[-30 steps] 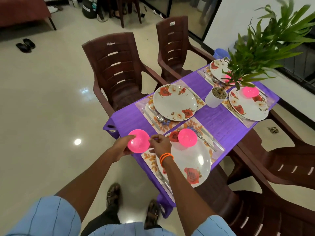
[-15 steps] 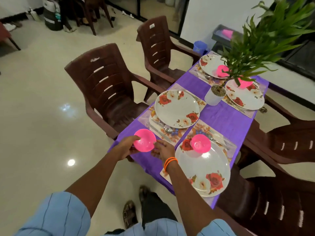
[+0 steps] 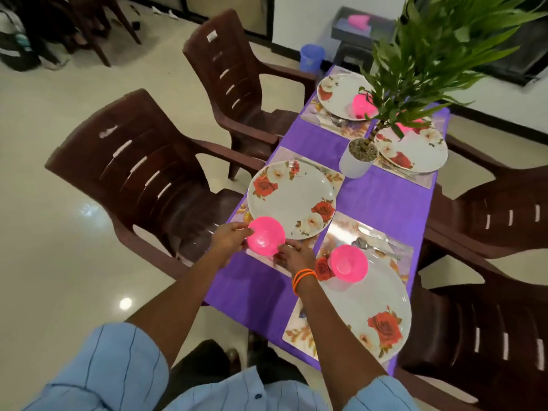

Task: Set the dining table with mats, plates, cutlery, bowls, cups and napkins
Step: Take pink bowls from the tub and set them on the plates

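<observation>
A pink bowl [image 3: 266, 235] sits between my hands at the near edge of a rose-patterned plate [image 3: 292, 196]. My left hand [image 3: 227, 236] grips its left rim and my right hand [image 3: 293, 255] holds its lower right rim. A second pink bowl [image 3: 348, 263] stands on the nearest plate [image 3: 367, 310]. Two far plates [image 3: 338, 93] [image 3: 415, 149] each carry a pink bowl, partly hidden by leaves. Every plate lies on a floral mat [image 3: 382, 241] on the purple tablecloth [image 3: 382, 200], with cutlery [image 3: 373, 247] beside the near plate.
A potted plant in a white pot [image 3: 357, 158] stands mid-table, its leaves spreading over the far settings. Brown plastic chairs [image 3: 142, 161] [image 3: 234, 75] [image 3: 492, 209] [image 3: 474, 336] surround the table. A blue bucket [image 3: 310, 57] is on the floor beyond.
Both hands have carried the pink bowl forward from the table's corner to the near edge of the left plate. The view has shifted closer over the table.
</observation>
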